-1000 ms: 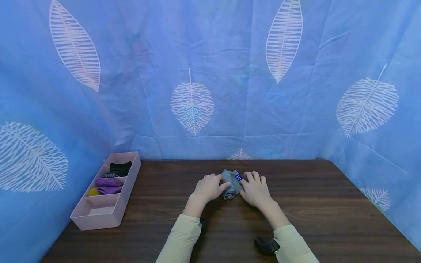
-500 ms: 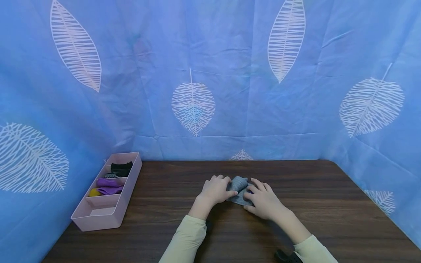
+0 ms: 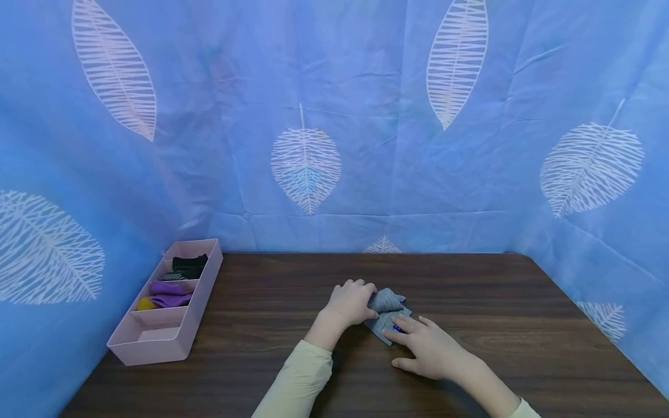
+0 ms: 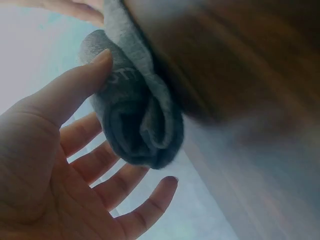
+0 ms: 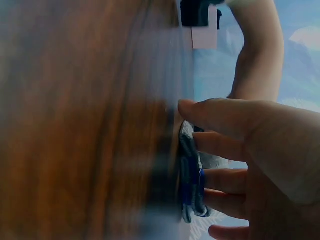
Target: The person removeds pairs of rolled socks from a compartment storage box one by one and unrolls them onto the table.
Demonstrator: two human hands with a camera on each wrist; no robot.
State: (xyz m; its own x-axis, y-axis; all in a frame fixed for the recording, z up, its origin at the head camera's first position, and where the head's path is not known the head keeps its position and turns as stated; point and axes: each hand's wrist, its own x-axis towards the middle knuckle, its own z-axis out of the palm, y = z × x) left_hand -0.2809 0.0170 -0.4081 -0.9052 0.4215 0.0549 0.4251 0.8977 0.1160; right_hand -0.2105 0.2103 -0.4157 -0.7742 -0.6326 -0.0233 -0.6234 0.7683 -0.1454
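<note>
Grey cloth [image 3: 385, 301] is on the table [image 3: 292, 278], part rolled, part flat, between the two hands. Left hand [image 3: 349, 305] has the roll between thumb and fingers. Right hand [image 3: 434, 348] is pretty much open, fingers laid out over the flat end, partly covering a blue label [image 3: 398, 328], so can't read that one. Left wrist cam does show letters [image 4: 125, 77] on the roll, looks like "ST", rest unclear. Pink box [image 3: 201, 305] sits off to the left, purple cloth [image 3: 172, 300] in its middle compartment.
</note>
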